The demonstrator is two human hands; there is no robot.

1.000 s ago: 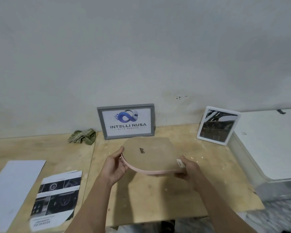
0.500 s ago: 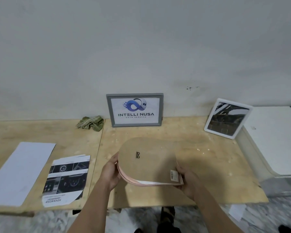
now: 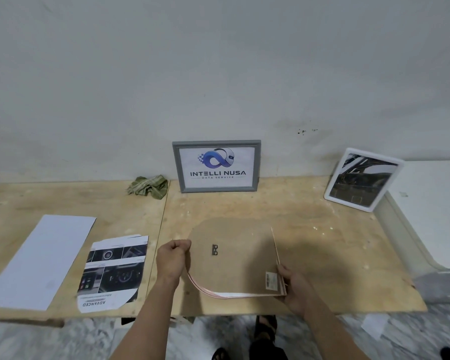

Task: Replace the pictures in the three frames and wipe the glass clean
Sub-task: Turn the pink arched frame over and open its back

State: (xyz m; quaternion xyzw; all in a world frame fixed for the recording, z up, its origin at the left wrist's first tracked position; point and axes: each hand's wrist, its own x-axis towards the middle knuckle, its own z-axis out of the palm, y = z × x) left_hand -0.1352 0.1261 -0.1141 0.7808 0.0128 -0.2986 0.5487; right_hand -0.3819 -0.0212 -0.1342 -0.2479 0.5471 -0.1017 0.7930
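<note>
While back-up, pink frame (image 3: 234,258) in both hands.

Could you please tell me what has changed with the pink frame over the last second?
Both hands have brought the pink frame, back side up, down from in front of the grey frame to just above the table. The left hand and right hand still grip its edges. The cloth, printed sheets and white frame stayed put.

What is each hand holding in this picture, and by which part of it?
Both hold the pink-rimmed frame, back side up. The left hand pinches its rounded left edge; the right hand grips its near right corner, by the sticker.
</note>
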